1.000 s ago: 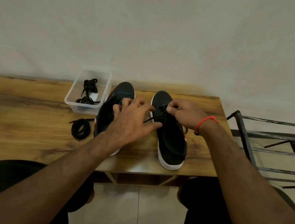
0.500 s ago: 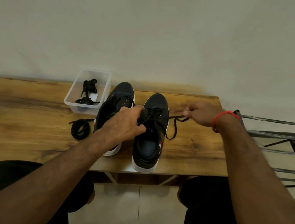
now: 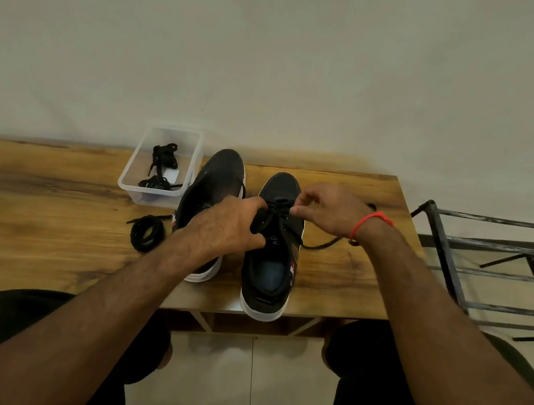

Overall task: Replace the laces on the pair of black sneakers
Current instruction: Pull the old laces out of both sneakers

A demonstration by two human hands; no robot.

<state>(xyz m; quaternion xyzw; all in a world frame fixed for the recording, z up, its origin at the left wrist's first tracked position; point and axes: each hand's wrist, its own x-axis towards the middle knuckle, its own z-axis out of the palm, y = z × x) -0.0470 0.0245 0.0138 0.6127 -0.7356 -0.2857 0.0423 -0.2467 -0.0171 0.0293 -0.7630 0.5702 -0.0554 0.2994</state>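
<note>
The left hand (image 3: 224,227) clamps the right sneaker (image 3: 272,251), at six o'clock on the tabletop (image 3: 48,215); the right hand (image 3: 329,211) pinches its lace (image 3: 277,214). Best pull crossings out one at a time, steadily.

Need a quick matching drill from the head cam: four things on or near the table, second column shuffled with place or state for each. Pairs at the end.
Things:
1. coiled black lace
2. clear plastic tub
3. right sneaker
4. metal rack

Places or states:
A. past the table's right edge
B. steadied by the left hand while the right hand works at its lacing
C. lying loose on the wooden table, in front of the tub
D. at the back of the table, holding bundled black laces

Pairs: 1-C, 2-D, 3-B, 4-A
</note>
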